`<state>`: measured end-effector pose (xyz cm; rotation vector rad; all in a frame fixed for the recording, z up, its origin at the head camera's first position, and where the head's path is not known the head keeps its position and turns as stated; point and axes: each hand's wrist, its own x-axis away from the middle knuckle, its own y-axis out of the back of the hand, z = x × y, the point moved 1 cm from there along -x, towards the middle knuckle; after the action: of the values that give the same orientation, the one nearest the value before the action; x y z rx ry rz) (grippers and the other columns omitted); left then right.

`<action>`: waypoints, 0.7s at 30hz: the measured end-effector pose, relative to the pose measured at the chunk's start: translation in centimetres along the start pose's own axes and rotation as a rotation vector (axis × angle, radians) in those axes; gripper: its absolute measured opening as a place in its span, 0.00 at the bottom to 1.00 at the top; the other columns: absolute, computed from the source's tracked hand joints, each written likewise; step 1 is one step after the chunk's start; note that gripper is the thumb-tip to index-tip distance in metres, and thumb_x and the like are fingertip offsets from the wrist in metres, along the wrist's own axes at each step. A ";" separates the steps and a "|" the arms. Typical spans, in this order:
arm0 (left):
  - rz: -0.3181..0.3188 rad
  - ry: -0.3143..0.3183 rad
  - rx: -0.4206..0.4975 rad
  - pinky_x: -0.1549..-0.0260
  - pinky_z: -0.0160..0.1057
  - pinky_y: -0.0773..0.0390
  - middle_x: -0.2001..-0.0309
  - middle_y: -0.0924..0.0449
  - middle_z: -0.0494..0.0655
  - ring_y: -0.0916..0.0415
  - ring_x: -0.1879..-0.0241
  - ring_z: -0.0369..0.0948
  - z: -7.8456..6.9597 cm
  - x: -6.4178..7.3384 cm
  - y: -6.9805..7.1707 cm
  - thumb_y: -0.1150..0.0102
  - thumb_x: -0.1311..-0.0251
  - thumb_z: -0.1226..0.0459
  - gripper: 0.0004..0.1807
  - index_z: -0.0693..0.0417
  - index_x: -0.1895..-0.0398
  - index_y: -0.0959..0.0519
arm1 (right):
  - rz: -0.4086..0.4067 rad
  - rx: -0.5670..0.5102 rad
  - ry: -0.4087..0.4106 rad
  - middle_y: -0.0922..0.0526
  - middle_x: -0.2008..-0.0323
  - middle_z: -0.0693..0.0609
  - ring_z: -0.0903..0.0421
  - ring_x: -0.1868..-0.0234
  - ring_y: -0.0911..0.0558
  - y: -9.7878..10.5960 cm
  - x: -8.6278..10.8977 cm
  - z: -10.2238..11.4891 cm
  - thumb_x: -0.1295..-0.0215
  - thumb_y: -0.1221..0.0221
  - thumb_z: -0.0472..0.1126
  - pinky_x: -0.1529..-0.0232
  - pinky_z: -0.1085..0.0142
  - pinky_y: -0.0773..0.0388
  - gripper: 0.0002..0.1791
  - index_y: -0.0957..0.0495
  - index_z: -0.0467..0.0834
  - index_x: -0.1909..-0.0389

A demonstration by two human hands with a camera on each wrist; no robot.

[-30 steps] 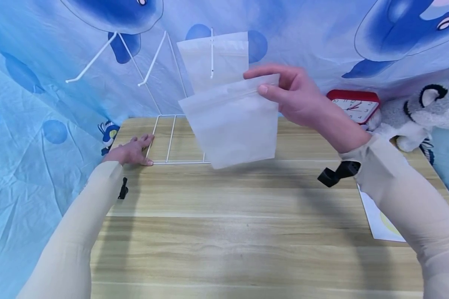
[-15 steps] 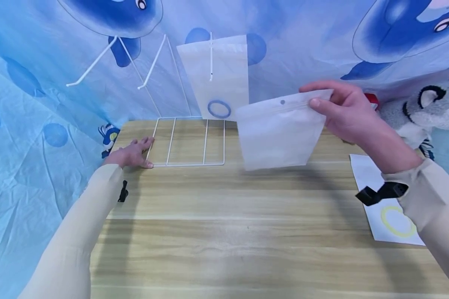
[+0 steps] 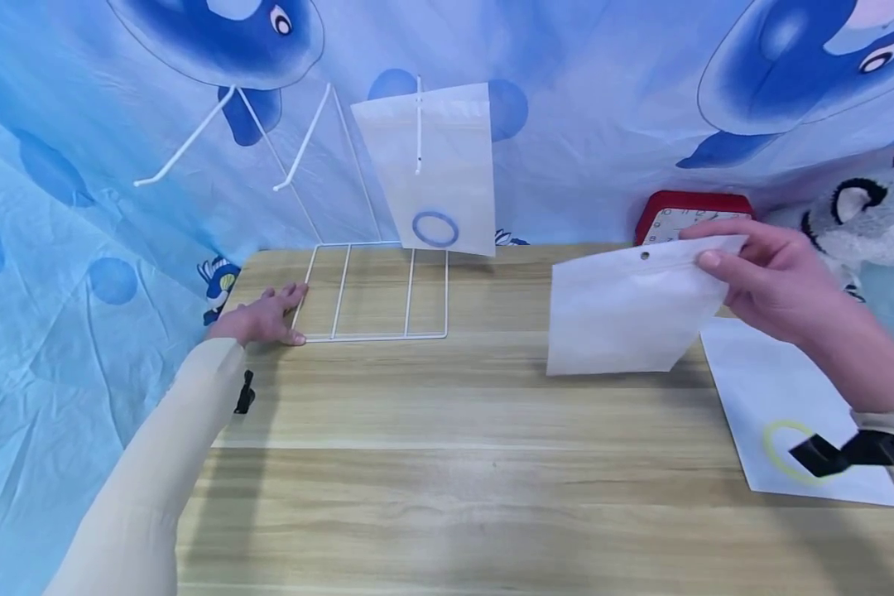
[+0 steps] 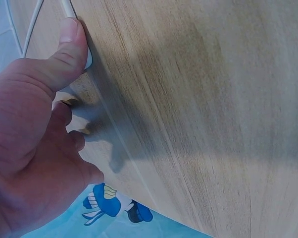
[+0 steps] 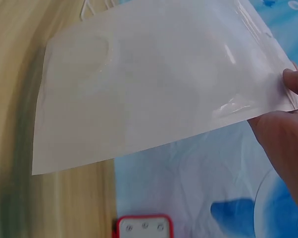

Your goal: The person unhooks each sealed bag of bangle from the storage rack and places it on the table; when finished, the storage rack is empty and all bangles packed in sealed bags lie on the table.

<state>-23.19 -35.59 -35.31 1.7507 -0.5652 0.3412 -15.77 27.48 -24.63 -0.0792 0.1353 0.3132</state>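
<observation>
At frame right, your right fingers pinch one bag; at left, your unclenched left fingers touch one three-hook rack.

Passing room across near tabletop, rack prongs (jutting forward) obstructing back-left, held pouch right.

The wood-grain desk is topped by a white wire rack and a red clock at the rear, a yellow-ringed white sheet at right.
</observation>
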 end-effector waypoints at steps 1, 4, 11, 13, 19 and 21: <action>0.002 0.004 0.002 0.41 0.79 0.67 0.23 0.70 0.69 0.75 0.28 0.71 0.0 0.0 0.0 0.33 0.38 0.54 0.57 0.61 0.21 0.63 | 0.006 -0.002 0.003 0.18 0.52 0.47 0.55 0.62 0.18 0.5 0.5 -0.2 0.29 0.49 0.23 0.67 0.73 0.19 0.19 0.21 0.36 0.41; 0.005 0.002 0.002 0.41 0.79 0.67 0.23 0.70 0.69 0.75 0.28 0.71 0.1 -0.1 -0.1 0.33 0.37 0.53 0.57 0.61 0.21 0.63 | 0.053 -0.043 0.024 0.17 0.50 0.46 0.55 0.59 0.17 1.9 1.9 -0.7 0.28 0.53 0.21 0.62 0.69 0.17 0.20 0.23 0.33 0.40; -0.001 -0.023 -0.002 0.42 0.80 0.68 0.24 0.69 0.70 0.74 0.28 0.72 0.2 0.1 0.2 0.32 0.39 0.54 0.57 0.63 0.21 0.63 | 0.081 -0.085 -0.007 0.19 0.44 0.47 0.54 0.53 0.16 4.4 3.7 -1.9 0.25 0.58 0.21 0.59 0.64 0.16 0.22 0.26 0.33 0.37; 0.000 -0.024 0.004 0.42 0.80 0.68 0.24 0.70 0.70 0.74 0.28 0.72 0.2 0.2 0.1 0.32 0.39 0.54 0.57 0.63 0.21 0.63 | -0.003 -0.052 -0.060 0.18 0.45 0.49 0.55 0.55 0.15 4.8 3.4 -2.3 0.25 0.55 0.24 0.61 0.65 0.16 0.21 0.24 0.36 0.37; -0.011 -0.027 0.012 0.42 0.80 0.69 0.24 0.70 0.70 0.74 0.28 0.72 0.1 0.3 -0.1 0.32 0.39 0.53 0.58 0.63 0.21 0.63 | -0.238 0.219 -0.225 0.19 0.58 0.58 0.61 0.67 0.21 6.0 0.9 -3.7 0.28 0.42 0.41 0.71 0.73 0.22 0.16 0.18 0.56 0.44; -0.014 -0.026 0.016 0.42 0.80 0.69 0.24 0.70 0.70 0.74 0.29 0.73 0.1 0.4 -0.2 0.32 0.39 0.53 0.58 0.63 0.21 0.63 | -0.257 0.356 -0.292 0.23 0.61 0.59 0.62 0.68 0.23 6.5 0.1 -4.4 0.30 0.40 0.48 0.71 0.74 0.24 0.15 0.19 0.65 0.45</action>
<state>-22.73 -35.71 -35.27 1.7758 -0.5707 0.3144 -18.26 33.24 -29.37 0.2994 -0.1100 0.0386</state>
